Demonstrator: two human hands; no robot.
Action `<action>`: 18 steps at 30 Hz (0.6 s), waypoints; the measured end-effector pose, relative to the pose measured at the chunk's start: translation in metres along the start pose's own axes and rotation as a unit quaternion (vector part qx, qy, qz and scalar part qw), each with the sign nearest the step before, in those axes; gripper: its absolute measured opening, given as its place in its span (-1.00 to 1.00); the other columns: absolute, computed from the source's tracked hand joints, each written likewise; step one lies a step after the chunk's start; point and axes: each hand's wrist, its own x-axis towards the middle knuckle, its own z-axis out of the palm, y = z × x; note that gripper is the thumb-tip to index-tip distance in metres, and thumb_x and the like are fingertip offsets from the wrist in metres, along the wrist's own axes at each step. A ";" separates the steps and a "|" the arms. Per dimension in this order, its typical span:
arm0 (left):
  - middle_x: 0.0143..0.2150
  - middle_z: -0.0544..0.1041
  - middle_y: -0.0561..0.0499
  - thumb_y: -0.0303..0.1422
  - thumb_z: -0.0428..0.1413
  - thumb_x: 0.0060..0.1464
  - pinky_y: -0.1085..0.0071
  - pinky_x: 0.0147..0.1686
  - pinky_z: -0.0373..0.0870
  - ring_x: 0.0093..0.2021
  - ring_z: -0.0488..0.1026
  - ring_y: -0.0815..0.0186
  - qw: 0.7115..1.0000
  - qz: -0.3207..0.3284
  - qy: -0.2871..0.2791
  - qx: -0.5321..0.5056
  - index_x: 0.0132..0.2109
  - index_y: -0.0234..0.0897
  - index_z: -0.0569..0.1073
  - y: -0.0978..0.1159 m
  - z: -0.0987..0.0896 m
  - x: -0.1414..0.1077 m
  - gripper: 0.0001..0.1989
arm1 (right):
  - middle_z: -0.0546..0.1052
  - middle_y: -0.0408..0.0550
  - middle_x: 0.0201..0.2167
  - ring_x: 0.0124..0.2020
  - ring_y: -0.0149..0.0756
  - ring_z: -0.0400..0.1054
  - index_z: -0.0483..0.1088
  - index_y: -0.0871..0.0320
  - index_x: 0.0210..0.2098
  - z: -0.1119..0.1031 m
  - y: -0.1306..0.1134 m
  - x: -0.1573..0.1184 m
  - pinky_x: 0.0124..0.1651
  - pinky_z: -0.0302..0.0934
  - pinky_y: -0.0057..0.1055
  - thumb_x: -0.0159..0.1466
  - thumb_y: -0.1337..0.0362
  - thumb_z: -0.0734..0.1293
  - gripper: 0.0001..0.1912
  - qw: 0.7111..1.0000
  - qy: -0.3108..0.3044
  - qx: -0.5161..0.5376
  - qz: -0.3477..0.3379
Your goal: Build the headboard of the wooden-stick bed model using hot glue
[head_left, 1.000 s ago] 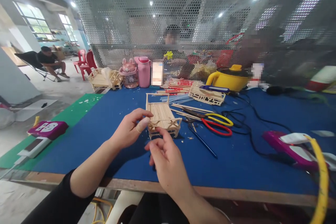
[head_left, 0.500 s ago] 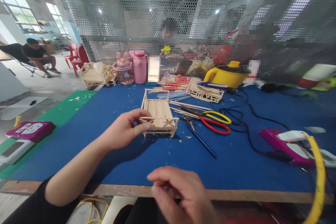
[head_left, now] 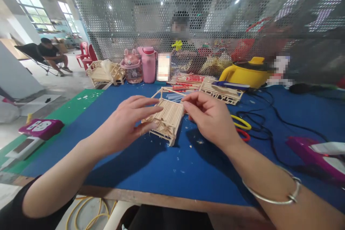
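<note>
A small bed-like model [head_left: 169, 115] built of thin wooden sticks stands turned at an angle on the blue table mat. My left hand [head_left: 130, 120] is at its left front, fingers spread apart, with the fingertips over or touching the near end rail. At the model's right far corner, my right hand [head_left: 211, 118] has thumb and forefinger pinched together on the frame; the exact contact is partly hidden by the fingers. Behind the right wrist, the yellow and red handles of scissors [head_left: 242, 122] show, their blades hidden.
Clear glue sticks [head_left: 175, 96] and red-marked stick bundles [head_left: 188, 79] lie behind the model. Further back stand another stick model [head_left: 223, 95], a yellow pot [head_left: 248, 75], a pink jug [head_left: 149, 66] and a lit phone [head_left: 163, 67]. Black cables [head_left: 265, 129] run right to a purple power strip [head_left: 304, 151].
My right hand has risen from the table's front edge to the model's right far corner. The model has turned at an angle, and my left hand's fingers have spread from their grip.
</note>
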 end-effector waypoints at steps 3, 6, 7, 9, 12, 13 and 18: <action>-0.09 0.56 -0.08 -0.22 0.07 0.14 0.22 -0.03 0.32 -0.06 0.45 0.21 0.997 0.054 -0.001 -0.059 0.00 -0.21 0.46 -0.004 0.010 0.009 -0.69 | 0.42 -0.18 -0.50 -0.50 -0.47 0.26 0.40 0.16 -0.31 0.009 0.006 -0.015 -0.45 0.17 -0.52 0.24 0.28 0.26 -0.89 0.999 0.000 -0.012 -0.045; -0.22 0.60 -0.06 -0.30 0.10 0.13 0.30 -0.15 0.37 -0.20 0.49 0.26 0.992 0.066 0.031 -0.106 -0.10 -0.24 0.51 -0.007 0.019 0.012 -0.78 | 0.44 -0.18 -0.48 -0.49 -0.49 0.28 0.39 0.19 -0.27 0.011 0.008 -0.027 -0.43 0.18 -0.54 0.24 0.29 0.27 -0.89 0.996 -0.017 -0.018 -0.084; -0.25 0.61 -0.05 -0.33 0.09 0.13 0.33 -0.18 0.38 -0.24 0.50 0.28 0.990 0.068 0.045 -0.118 -0.13 -0.25 0.52 -0.007 0.021 0.012 -0.81 | 0.43 -0.18 -0.49 -0.50 -0.49 0.27 0.39 0.20 -0.25 0.011 0.008 -0.029 -0.43 0.18 -0.55 0.24 0.29 0.28 -0.87 0.995 -0.025 -0.020 -0.095; -0.29 0.61 -0.04 -0.38 0.09 0.14 0.36 -0.22 0.39 -0.27 0.50 0.30 0.987 0.069 0.066 -0.128 -0.18 -0.25 0.54 -0.006 0.023 0.011 -0.85 | 0.44 -0.17 -0.49 -0.51 -0.50 0.28 0.40 0.23 -0.21 0.011 0.007 -0.032 -0.44 0.19 -0.54 0.23 0.30 0.29 -0.84 0.991 -0.044 -0.030 -0.119; -0.30 0.61 -0.05 -0.40 0.09 0.13 0.37 -0.23 0.40 -0.26 0.50 0.29 0.988 0.067 0.075 -0.120 -0.21 -0.27 0.54 -0.003 0.024 0.011 -0.86 | 0.47 -0.11 -0.44 -0.46 -0.47 0.31 0.44 0.24 -0.23 0.013 0.007 -0.032 -0.37 0.21 -0.51 0.23 0.33 0.28 -0.84 0.985 -0.062 -0.058 -0.152; -0.31 0.61 -0.05 -0.41 0.09 0.13 0.37 -0.23 0.40 -0.26 0.50 0.29 0.988 0.067 0.078 -0.116 -0.22 -0.28 0.54 -0.003 0.024 0.011 -0.86 | 0.49 -0.10 -0.43 -0.44 -0.46 0.33 0.45 0.24 -0.24 0.013 0.007 -0.032 -0.35 0.21 -0.50 0.24 0.34 0.27 -0.85 0.983 -0.063 -0.064 -0.160; -0.36 0.62 -0.05 -0.42 0.09 0.12 0.38 -0.27 0.42 -0.30 0.52 0.29 0.987 0.059 0.102 -0.106 -0.28 -0.29 0.55 -0.002 0.026 0.012 -0.87 | 0.50 -0.10 -0.43 -0.39 -0.42 0.37 0.48 0.21 -0.29 0.016 0.007 -0.030 -0.31 0.23 -0.47 0.24 0.34 0.28 -0.87 0.981 -0.051 -0.064 -0.173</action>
